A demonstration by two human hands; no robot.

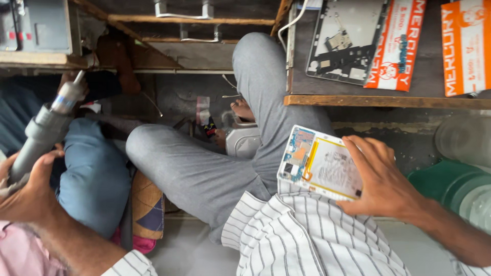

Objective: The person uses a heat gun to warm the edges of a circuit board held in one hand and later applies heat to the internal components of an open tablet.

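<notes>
White and backless, the opened tablet (318, 166) rests in our right hand (381, 184) at about four o'clock in the head view. Its circuit board shows blue and orange at the left end, and a yellow-edged battery panel fills the rest. Our fingers (358, 153) are spread and curled over the tablet's right edge, the thumb tucked under its lower corner, so the device sits clamped between thumb and fingers, tilted toward us above our striped shirt (302, 235).

At nine o'clock our left hand (28, 191) wraps a grey hot-air handpiece (41, 130). Its metal nozzle (69, 94) points up toward eleven o'clock. The thumb lies along the grey barrel; the other fingers are behind it, and we cannot tell how they sit.

Between the two hands our grey-trousered knee (204, 168) fills the centre. Another person's leg in blue denim (94, 179) lies just beside the left hand.

At one o'clock a wooden shelf (378, 100) bears another stripped tablet shell (345, 38) lying open, and two orange printed cartons (401, 43) beside it. At three o'clock a green lidded container (445, 181) stands near our right wrist, with a clear plastic jar (460, 135) just above it
</notes>
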